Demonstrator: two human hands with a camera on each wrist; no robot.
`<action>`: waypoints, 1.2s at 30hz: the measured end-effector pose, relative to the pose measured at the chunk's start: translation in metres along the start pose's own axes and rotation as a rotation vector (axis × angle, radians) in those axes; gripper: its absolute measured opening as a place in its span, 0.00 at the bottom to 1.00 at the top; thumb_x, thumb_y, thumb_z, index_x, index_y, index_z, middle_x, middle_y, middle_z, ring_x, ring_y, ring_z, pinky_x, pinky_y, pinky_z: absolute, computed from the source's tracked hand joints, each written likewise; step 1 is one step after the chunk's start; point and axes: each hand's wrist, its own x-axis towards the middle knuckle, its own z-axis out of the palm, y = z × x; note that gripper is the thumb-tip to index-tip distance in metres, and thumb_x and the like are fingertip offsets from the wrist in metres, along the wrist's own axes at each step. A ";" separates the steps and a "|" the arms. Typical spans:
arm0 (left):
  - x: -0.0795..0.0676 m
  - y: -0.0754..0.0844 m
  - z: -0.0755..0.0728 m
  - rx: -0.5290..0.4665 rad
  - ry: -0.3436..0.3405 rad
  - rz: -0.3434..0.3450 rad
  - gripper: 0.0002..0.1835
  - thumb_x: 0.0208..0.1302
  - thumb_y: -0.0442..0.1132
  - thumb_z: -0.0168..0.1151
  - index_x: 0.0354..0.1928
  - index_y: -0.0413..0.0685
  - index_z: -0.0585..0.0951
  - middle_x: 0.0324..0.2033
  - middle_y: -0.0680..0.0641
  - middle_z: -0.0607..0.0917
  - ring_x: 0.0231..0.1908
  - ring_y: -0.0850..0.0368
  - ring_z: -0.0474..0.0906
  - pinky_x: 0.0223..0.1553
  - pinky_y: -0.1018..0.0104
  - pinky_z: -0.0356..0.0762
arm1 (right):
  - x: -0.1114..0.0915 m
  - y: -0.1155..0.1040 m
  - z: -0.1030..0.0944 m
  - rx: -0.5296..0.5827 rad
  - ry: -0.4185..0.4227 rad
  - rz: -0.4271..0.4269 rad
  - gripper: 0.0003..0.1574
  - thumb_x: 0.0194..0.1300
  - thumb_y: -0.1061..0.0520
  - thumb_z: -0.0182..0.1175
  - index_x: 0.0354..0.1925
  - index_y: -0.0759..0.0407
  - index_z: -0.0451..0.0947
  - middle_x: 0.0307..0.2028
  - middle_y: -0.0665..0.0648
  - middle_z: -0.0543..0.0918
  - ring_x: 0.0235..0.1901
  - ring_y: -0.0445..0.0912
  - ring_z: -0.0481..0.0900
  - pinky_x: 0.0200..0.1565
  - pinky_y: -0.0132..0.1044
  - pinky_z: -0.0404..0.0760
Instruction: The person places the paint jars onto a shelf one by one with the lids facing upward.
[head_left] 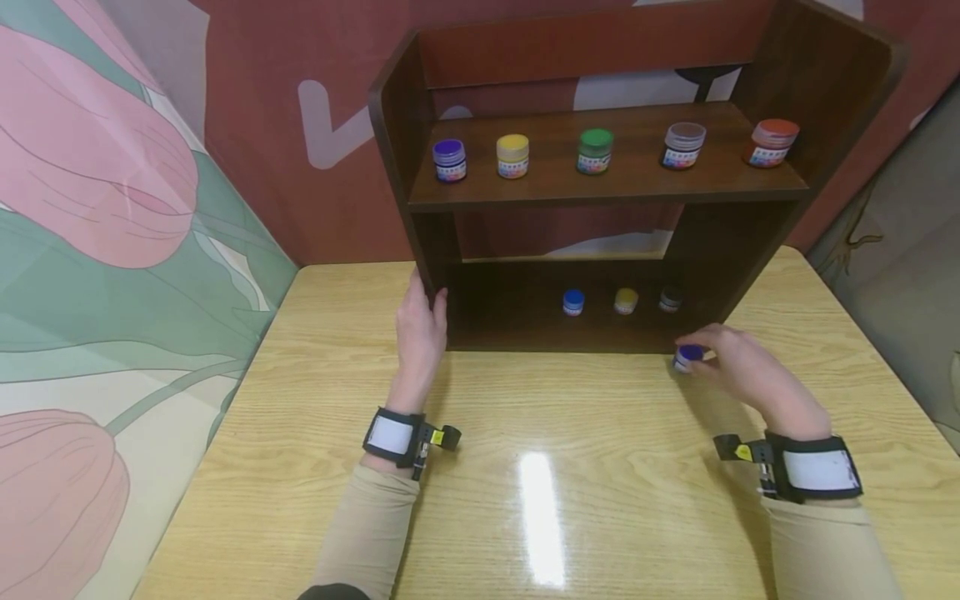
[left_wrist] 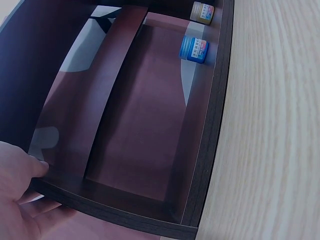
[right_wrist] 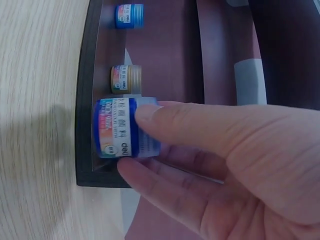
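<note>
My right hand (head_left: 742, 371) pinches a small blue-violet paint jar (right_wrist: 116, 127) by its lid, thumb on one side and fingers on the other. In the head view the jar is at the front right corner of a dark brown two-tier shelf (head_left: 607, 198). My left hand (head_left: 420, 329) grips the shelf's left side panel, the thumb inside and the fingers outside. On the lower tier stand a blue jar (head_left: 573, 302), an ochre-yellow jar (head_left: 626, 301) and a dark jar (head_left: 670, 299).
Along the upper tier are a purple jar (head_left: 449, 161), a yellow jar (head_left: 512, 157), a green jar (head_left: 595, 151), a dark brown jar (head_left: 683, 146) and a red jar (head_left: 772, 143). The shelf stands on a light wooden table (head_left: 600, 467) against a patterned wall (head_left: 300, 208).
</note>
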 end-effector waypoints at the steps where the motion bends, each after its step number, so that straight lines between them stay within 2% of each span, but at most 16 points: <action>1: 0.000 0.000 0.000 -0.002 0.000 0.001 0.24 0.70 0.37 0.56 0.66 0.41 0.67 0.55 0.37 0.82 0.55 0.44 0.80 0.55 0.49 0.79 | 0.000 -0.001 0.000 0.004 0.003 0.001 0.21 0.58 0.65 0.65 0.50 0.73 0.80 0.46 0.77 0.81 0.44 0.68 0.80 0.44 0.63 0.80; 14: 0.000 0.000 0.000 0.010 -0.004 -0.007 0.23 0.71 0.38 0.54 0.66 0.42 0.68 0.55 0.38 0.82 0.55 0.45 0.80 0.55 0.50 0.79 | 0.001 -0.008 -0.001 0.028 0.059 -0.006 0.21 0.63 0.63 0.62 0.53 0.72 0.79 0.49 0.76 0.78 0.43 0.65 0.80 0.42 0.61 0.81; 24: 0.000 -0.001 0.000 0.002 -0.005 -0.001 0.25 0.71 0.38 0.55 0.67 0.42 0.67 0.56 0.38 0.81 0.56 0.46 0.79 0.57 0.51 0.78 | 0.004 -0.011 0.000 0.026 0.105 -0.018 0.22 0.64 0.62 0.63 0.54 0.73 0.79 0.49 0.75 0.77 0.43 0.64 0.79 0.41 0.61 0.80; 36: 0.001 -0.002 0.001 0.001 0.013 0.015 0.23 0.70 0.36 0.55 0.65 0.39 0.69 0.54 0.35 0.82 0.54 0.42 0.80 0.54 0.48 0.79 | 0.005 -0.012 0.003 0.010 0.132 -0.027 0.21 0.62 0.64 0.63 0.53 0.73 0.79 0.48 0.76 0.77 0.41 0.64 0.80 0.40 0.62 0.81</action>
